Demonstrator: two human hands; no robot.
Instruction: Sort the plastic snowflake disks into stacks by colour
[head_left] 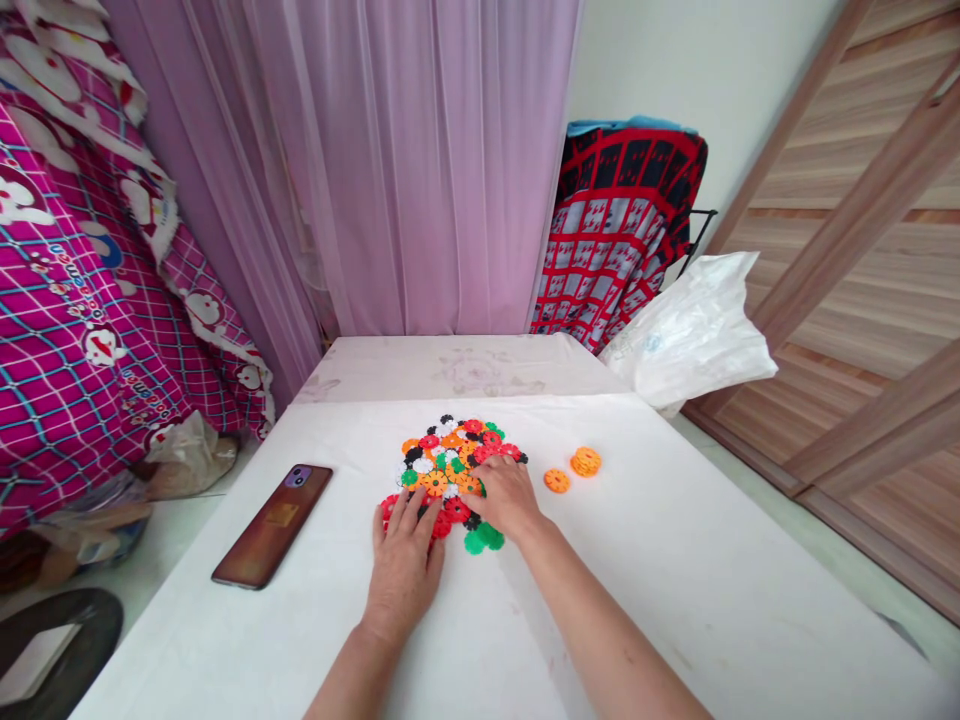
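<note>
Red, orange, black, white and green notched plastic discs [442,464], piled; my left hand [405,565] lies unclenched on them; my right hand [511,495] covers others, grip indiscernible

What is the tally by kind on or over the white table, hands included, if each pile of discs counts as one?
Phone: 1
Piles, mixed-colour pile and small orange pile: 2
Single orange disc: 1
Hands, left hand and right hand: 2
Total: 6
</note>
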